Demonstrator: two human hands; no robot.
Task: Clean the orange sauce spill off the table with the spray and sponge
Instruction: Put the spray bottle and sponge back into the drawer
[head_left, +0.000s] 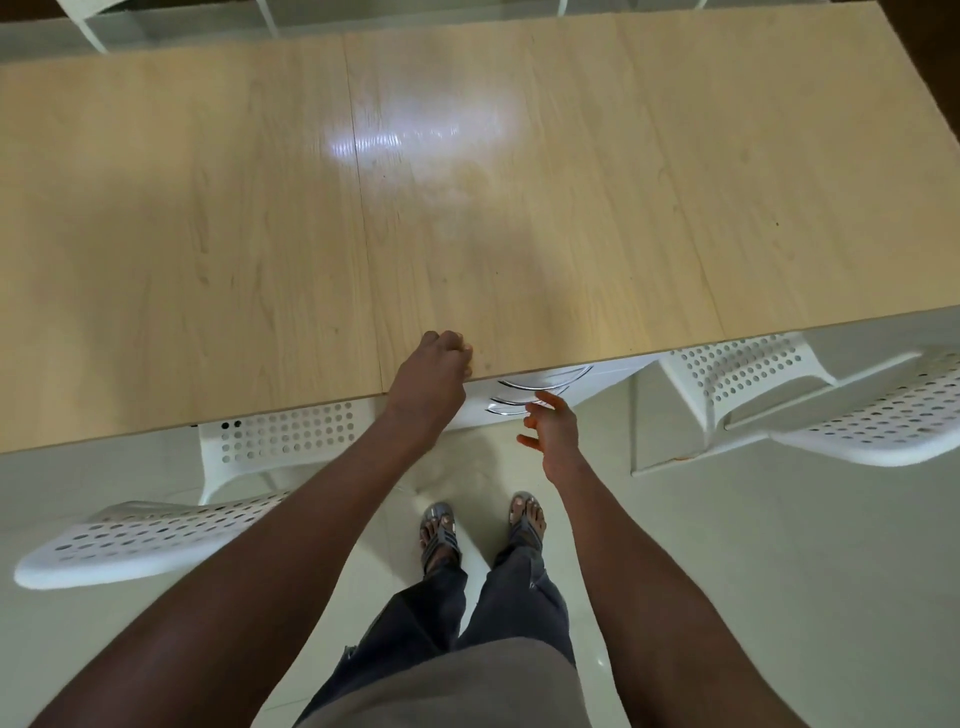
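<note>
Surface (571, 182): pale wood-grain laminate in long panels joined by thin seams, smooth and glossy, with a white glare patch near its middle. No orange sauce can be made out on it; only a faint dull smear is seen just on the near side of the glare. Spray and sponge are not seen in view.

Left hand (434, 371): laid over the near edge of the surface, fingers curled under; whether anything is held cannot be told, since the fingertips are hidden.

Right hand (553, 423): held just below the near edge of the surface, fingers loosely spread, nothing held.

Drawer unit (545, 395): white, with curved chrome handles, mostly hidden under the surface.

Chairs: white perforated plastic, one (156, 530) left of the hands, one (831, 405) right, both partly cut off.

Floor (779, 571): pale glossy tile.
</note>
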